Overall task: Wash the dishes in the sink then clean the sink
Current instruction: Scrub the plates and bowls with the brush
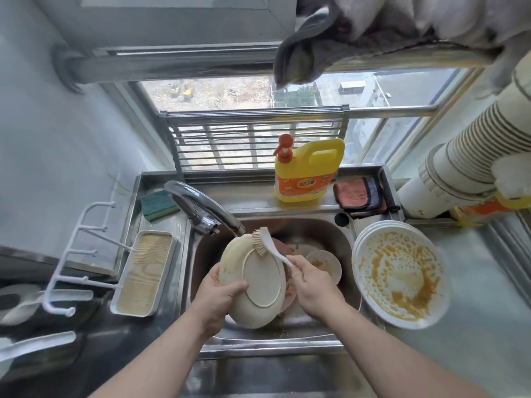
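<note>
Over the steel sink (339, 239), my left hand (221, 294) holds a cream plate (255, 285) by its left rim, underside turned towards me. My right hand (310, 282) grips the white handle of a dish brush (265, 244); its bristles press on the plate's upper edge, just under the faucet (201, 208) spout. A small dirty bowl (324, 265) and a reddish dish, partly hidden behind the plate, lie in the basin. A stack of plates (402, 274) smeared with orange food stands on the counter right of the sink.
A yellow detergent bottle (307, 170) and an orange cloth (359, 193) sit on the ledge behind the sink. A green sponge (158, 205) lies left of the faucet, with a wood-topped tray (143, 274) and a white hook rack (83, 254) further left. Stacked paper cups (465, 165) lean at right.
</note>
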Available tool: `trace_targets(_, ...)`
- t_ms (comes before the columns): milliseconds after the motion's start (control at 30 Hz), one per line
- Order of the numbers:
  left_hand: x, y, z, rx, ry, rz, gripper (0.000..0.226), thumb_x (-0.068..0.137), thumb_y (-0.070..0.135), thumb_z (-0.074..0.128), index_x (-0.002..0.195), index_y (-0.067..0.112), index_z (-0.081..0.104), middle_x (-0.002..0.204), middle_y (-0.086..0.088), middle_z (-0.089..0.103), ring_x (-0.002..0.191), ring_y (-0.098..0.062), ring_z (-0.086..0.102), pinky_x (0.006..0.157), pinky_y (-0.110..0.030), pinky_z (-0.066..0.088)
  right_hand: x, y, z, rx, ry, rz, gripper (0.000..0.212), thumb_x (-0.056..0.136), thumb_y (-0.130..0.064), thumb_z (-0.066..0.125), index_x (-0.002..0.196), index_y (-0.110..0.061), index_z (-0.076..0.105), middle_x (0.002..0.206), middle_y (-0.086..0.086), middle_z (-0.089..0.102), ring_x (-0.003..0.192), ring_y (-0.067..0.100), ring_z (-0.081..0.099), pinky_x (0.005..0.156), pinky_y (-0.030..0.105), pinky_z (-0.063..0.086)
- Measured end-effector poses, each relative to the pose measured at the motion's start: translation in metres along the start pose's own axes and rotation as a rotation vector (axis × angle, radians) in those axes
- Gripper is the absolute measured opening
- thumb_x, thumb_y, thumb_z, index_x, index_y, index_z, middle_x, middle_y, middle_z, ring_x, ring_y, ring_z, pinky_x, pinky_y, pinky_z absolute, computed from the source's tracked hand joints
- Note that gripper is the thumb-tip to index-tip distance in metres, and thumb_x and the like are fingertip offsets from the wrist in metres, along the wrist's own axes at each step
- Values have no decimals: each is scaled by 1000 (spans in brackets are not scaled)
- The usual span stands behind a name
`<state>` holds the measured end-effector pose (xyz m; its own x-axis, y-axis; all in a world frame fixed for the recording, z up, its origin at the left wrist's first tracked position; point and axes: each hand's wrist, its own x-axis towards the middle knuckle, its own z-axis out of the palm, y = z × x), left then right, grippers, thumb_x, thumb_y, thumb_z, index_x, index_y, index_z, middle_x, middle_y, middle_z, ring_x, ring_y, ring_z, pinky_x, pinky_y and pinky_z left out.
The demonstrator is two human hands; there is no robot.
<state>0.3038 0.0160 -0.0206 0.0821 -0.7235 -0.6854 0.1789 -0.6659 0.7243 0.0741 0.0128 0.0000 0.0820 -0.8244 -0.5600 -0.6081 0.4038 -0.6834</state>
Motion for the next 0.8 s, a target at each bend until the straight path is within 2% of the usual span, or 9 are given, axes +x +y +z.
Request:
trace_targets(100, 3, 7, -1, -56, -5, -7, 52, 78, -11, 82, 122, 14, 65, 110, -13, 79, 103, -31, 74, 85, -45, 60, -33, 0, 19, -134, -70, -98, 33, 107, -53, 36, 139, -61, 36, 111, -1, 74, 102, 25, 69, 91, 40, 54)
trace_targets(200, 1, 9, -2, -13, -67, -43, 54, 79, -14, 79, 123, 12, 63, 114, -17, 77, 99, -29, 75, 84, -48, 62, -42, 5, 25, -205, -57, -84, 36, 107, -53, 35, 142, -61, 31, 112, 1, 75, 105, 27, 68, 89, 41, 54)
trace_targets(333, 0, 11, -5, -35, -89, -46, 54, 81, -17, 75, 124, 13, 63, 111, -16, 77, 99, -30, 74, 80, -48, 62, -3, 27, -5, -100, 63, 58, 30, 108, -54, 31, 135, -59, 42, 115, -8, 72, 103, 21, 67, 91, 44, 55)
trace_targets(467, 1, 15, -7, -48, -90, -17, 56, 80, -17, 76, 124, 14, 64, 112, -14, 77, 105, -32, 73, 91, -53, 60, 2, 51, -16, -11, 78, 200, 33, 108, -47, 34, 133, -46, 56, 101, -7, 70, 86, 18, 66, 81, 41, 57)
trace_targets(533, 3, 16, -7, 5, -99, -5, 61, 73, -14, 83, 124, 14, 64, 110, -14, 77, 105, -33, 72, 91, -52, 60, -5, 41, -12, 85, 100, 170, 32, 108, -47, 38, 132, -47, 59, 103, -10, 70, 88, 14, 67, 82, 38, 57)
trace_targets(600, 5, 15, -6, 118, -126, 15, 63, 69, -9, 86, 123, 15, 65, 109, -13, 78, 105, -32, 73, 87, -46, 60, -8, 18, -5, 191, 75, 82, 29, 106, -52, 41, 128, -54, 60, 110, -16, 72, 98, 6, 66, 91, 36, 57)
trace_targets(700, 3, 15, -6, 306, -195, 51, 62, 66, -6, 84, 122, 15, 66, 107, -10, 79, 104, -30, 74, 83, -35, 60, -4, -17, 5, 66, -35, -71, 34, 101, -59, 36, 132, -61, 50, 120, -13, 72, 107, 12, 66, 96, 41, 55)
trace_targets(800, -2, 15, -9, 383, -262, 87, 57, 63, 0, 82, 117, 14, 69, 105, -11, 78, 98, -25, 75, 83, -35, 61, 8, -20, 3, 28, 0, -46, 32, 103, -53, 36, 130, -61, 50, 115, -9, 72, 103, 18, 66, 91, 42, 55)
